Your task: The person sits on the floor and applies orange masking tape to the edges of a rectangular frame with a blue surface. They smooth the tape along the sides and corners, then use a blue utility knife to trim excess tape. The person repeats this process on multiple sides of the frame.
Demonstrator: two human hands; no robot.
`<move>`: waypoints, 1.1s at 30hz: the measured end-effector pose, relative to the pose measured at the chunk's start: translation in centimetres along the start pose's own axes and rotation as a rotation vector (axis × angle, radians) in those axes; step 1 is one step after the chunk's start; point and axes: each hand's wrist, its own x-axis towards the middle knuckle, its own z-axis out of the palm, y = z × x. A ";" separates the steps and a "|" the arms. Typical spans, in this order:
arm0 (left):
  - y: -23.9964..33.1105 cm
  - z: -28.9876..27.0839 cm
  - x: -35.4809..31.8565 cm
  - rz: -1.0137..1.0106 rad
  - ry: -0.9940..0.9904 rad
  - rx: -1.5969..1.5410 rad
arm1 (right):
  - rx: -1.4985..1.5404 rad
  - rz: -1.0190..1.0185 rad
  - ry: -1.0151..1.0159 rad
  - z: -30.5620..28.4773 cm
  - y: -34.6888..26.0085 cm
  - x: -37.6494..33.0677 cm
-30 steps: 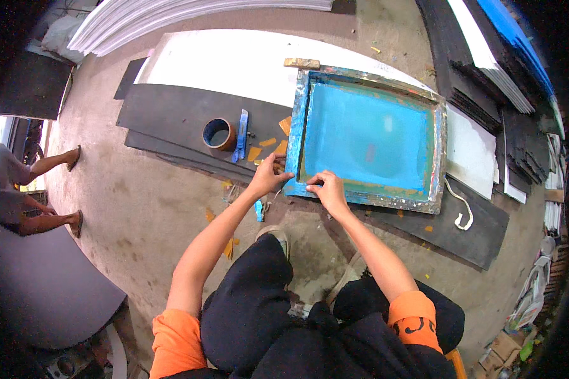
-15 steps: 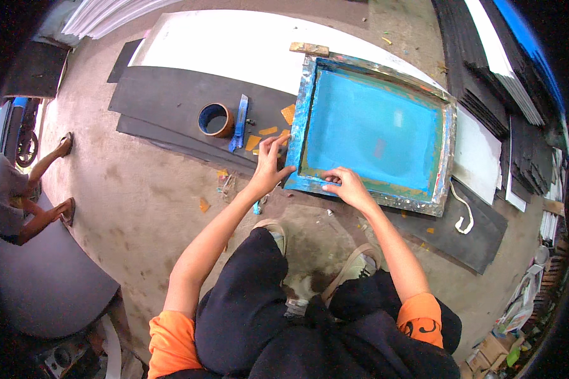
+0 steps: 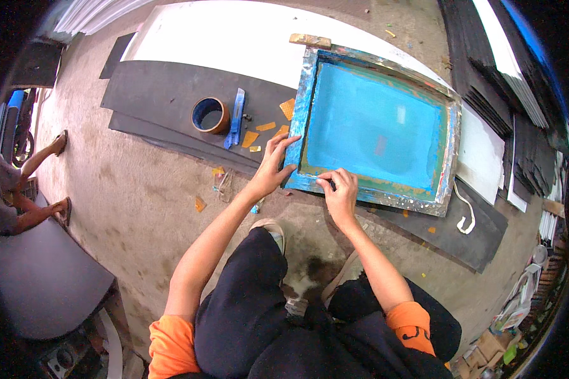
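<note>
Left hand (image 3: 275,165) spread at silkscreen frame's left side (image 3: 300,104) | right hand (image 3: 340,192) pinched at near rail (image 3: 395,199), I can't tell on what | frame ahead, long axis left-right

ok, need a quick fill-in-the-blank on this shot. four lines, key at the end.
1. The left hand touches the ____ side rail of the paint-stained frame.
2. Most of the mesh inside the frame is coloured ____.
3. In the picture, the long blue tool lies just to the ____ of the round brown pot.
4. The sleeves on the person's two arms are coloured ____.

Missing words: left; blue; right; orange.
</note>
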 end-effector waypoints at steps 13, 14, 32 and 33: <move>-0.1 0.2 -0.1 -0.017 0.025 -0.036 | -0.038 0.029 0.014 0.3 -0.1 -0.3; -0.1 0.2 0.0 -0.004 0.023 -0.031 | -0.030 0.040 0.012 0.3 -0.1 -0.3; -0.9 0.5 -1.1 -0.007 0.129 -0.137 | 0.229 0.217 -0.098 -2.2 2.3 3.2; -1.5 0.4 -1.5 -0.014 0.164 -0.236 | 0.188 0.146 -0.078 -2.0 1.3 3.1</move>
